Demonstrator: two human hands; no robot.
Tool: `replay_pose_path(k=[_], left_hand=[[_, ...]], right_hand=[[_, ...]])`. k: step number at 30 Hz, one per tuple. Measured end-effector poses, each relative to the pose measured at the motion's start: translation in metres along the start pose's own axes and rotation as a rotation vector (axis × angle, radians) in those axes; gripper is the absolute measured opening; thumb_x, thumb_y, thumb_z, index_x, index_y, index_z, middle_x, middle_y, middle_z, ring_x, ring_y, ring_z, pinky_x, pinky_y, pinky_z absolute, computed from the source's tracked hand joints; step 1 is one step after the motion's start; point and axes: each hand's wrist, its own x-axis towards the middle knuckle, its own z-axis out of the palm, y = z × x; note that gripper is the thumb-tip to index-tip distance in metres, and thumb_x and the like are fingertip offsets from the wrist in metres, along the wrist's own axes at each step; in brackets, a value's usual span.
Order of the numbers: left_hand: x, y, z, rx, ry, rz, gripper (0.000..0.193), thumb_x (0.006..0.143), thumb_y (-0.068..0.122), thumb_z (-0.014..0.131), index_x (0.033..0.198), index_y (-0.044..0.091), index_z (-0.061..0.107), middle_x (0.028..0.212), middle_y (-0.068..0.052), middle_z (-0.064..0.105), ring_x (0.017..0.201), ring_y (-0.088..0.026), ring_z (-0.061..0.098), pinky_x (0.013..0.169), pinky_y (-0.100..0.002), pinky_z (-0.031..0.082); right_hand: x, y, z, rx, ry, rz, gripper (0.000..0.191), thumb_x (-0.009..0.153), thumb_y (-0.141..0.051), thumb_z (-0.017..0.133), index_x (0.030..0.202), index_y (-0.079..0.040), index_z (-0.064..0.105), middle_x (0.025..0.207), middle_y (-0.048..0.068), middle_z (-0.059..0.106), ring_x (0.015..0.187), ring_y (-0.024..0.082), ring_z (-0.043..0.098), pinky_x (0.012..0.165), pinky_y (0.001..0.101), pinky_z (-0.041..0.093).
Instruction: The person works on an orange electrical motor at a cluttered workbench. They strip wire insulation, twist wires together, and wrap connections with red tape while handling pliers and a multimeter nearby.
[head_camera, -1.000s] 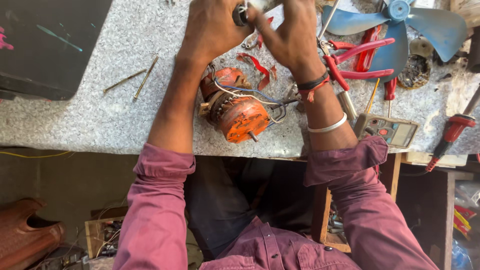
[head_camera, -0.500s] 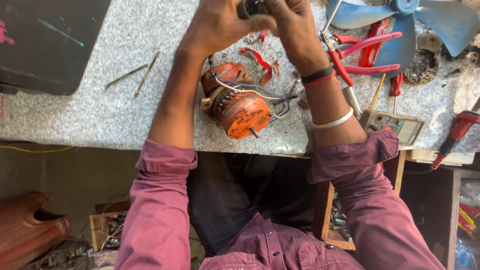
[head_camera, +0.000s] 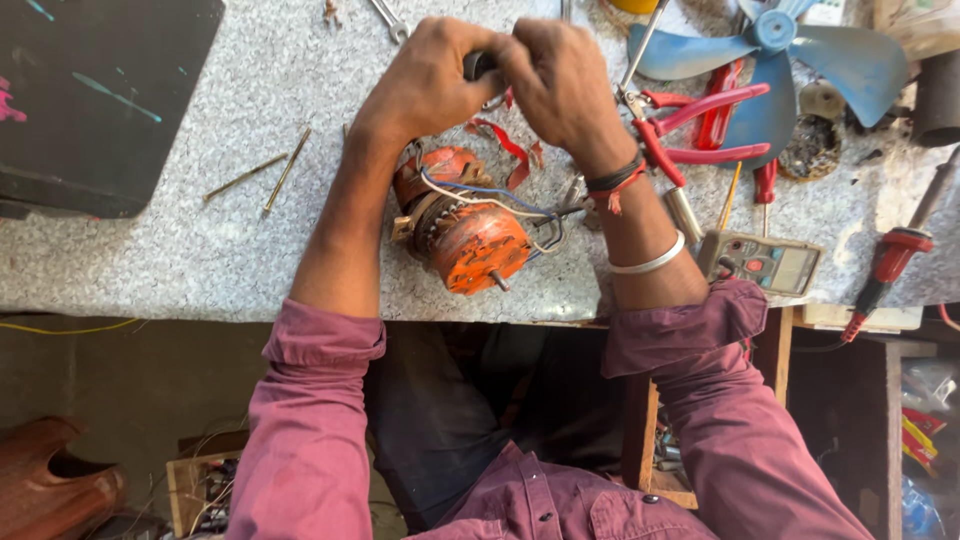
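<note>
My left hand and my right hand meet above the speckled grey bench, both closed on a small dark part held between the fingers. Most of that part is hidden by my fingers. Just below the hands lies an orange fan motor on its side, shaft pointing toward me, with white and blue wires looping over it. Strips of red tape lie beside the motor under my right hand.
Red-handled pliers and a blue fan blade lie right of my hands. A grey multimeter and a red-handled screwdriver sit near the front right edge. Thin metal rods lie left, beside a dark board.
The view has shifted so hands and motor sit lower in frame. Both hands stay closed together on the small dark part; the motor has not moved on the bench.
</note>
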Motion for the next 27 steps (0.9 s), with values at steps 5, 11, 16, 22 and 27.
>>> replay_pose_path(k=[5, 11, 16, 22, 27], left_hand=[[-0.001, -0.008, 0.002, -0.666, -0.093, -0.095, 0.022, 0.102, 0.021, 0.070, 0.092, 0.001, 0.072, 0.083, -0.004, 0.071, 0.075, -0.013, 0.069, 0.069, -0.031, 0.057], [-0.002, -0.032, 0.016, -0.921, 0.060, -0.132, 0.039, 0.107, 0.030, 0.068, 0.080, 0.002, 0.066, 0.067, -0.002, 0.054, 0.059, -0.010, 0.045, 0.057, -0.027, 0.039], [-0.004, -0.047, 0.022, -1.039, 0.088, -0.103, 0.038, 0.105, 0.028, 0.064, 0.075, 0.005, 0.061, 0.069, -0.002, 0.052, 0.060, -0.013, 0.050, 0.061, -0.031, 0.047], [-0.011, -0.049, -0.005, -1.289, 0.426, 0.106, 0.037, 0.104, 0.021, 0.065, 0.072, 0.011, 0.050, 0.061, -0.004, 0.049, 0.055, -0.013, 0.044, 0.065, -0.032, 0.041], [-0.006, -0.044, -0.003, -1.189, 0.375, -0.108, 0.029, 0.103, 0.022, 0.067, 0.079, 0.008, 0.065, 0.068, -0.003, 0.058, 0.056, -0.010, 0.049, 0.058, -0.029, 0.042]], right_hand=[[0.000, -0.014, 0.012, 1.143, -0.152, 0.304, 0.046, 0.109, -0.035, 0.062, 0.079, -0.002, 0.070, 0.066, 0.003, 0.059, 0.058, 0.012, 0.052, 0.057, 0.0292, 0.042], [-0.001, -0.011, 0.035, 1.752, -0.003, 0.370, 0.031, 0.106, -0.027, 0.064, 0.084, -0.005, 0.064, 0.067, 0.003, 0.054, 0.062, 0.016, 0.054, 0.065, 0.0331, 0.048], [0.000, -0.009, 0.051, 1.822, 0.092, 0.373, 0.027, 0.105, -0.023, 0.065, 0.084, -0.007, 0.059, 0.065, 0.001, 0.049, 0.064, 0.017, 0.055, 0.069, 0.0346, 0.048], [0.015, 0.015, 0.009, 1.769, 0.394, 0.242, 0.039, 0.100, -0.025, 0.060, 0.066, -0.008, 0.052, 0.063, 0.009, 0.054, 0.066, 0.022, 0.059, 0.073, 0.0393, 0.050], [0.004, 0.013, -0.007, 1.099, 0.257, 0.229, 0.035, 0.105, -0.027, 0.062, 0.078, -0.005, 0.057, 0.064, 0.003, 0.054, 0.057, 0.016, 0.053, 0.057, 0.0340, 0.045]])
